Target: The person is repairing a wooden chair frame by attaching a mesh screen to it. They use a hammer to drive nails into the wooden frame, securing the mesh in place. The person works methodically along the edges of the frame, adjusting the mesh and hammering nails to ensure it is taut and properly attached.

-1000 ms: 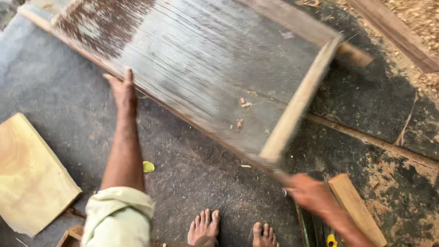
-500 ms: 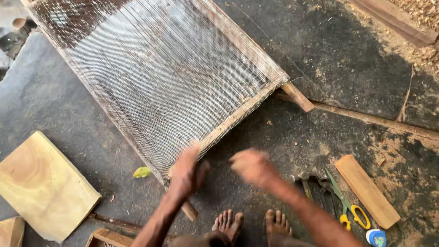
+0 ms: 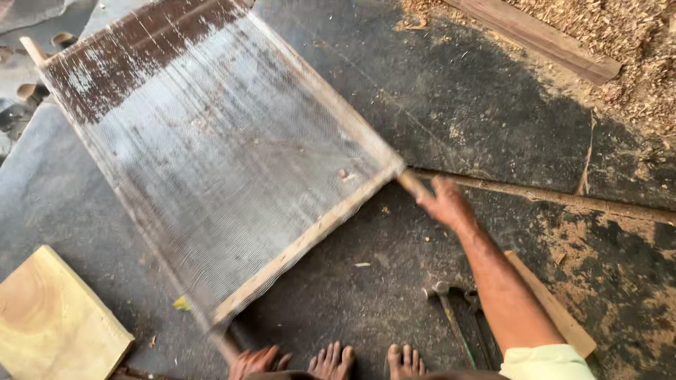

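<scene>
Two hands' grip closed on mesh-covered wooden frame (image 3: 218, 162) handles, right hand (image 3: 445, 203), left hand (image 3: 255, 360), hammer (image 3: 445, 304) and plank (image 3: 53, 327) nearby

One mesh screen frame (image 3: 211, 162), one hammer (image 3: 445, 299), two hands, one pale wooden slab (image 3: 53, 327).

Left hand (image 3: 255, 362) half cut off by the bottom edge, its grip unclear, mesh screen frame (image 3: 211, 162) motion-blurred, pale wood block (image 3: 53, 327) cropped lower left, hammer (image 3: 451, 309) partly behind the forearm
</scene>
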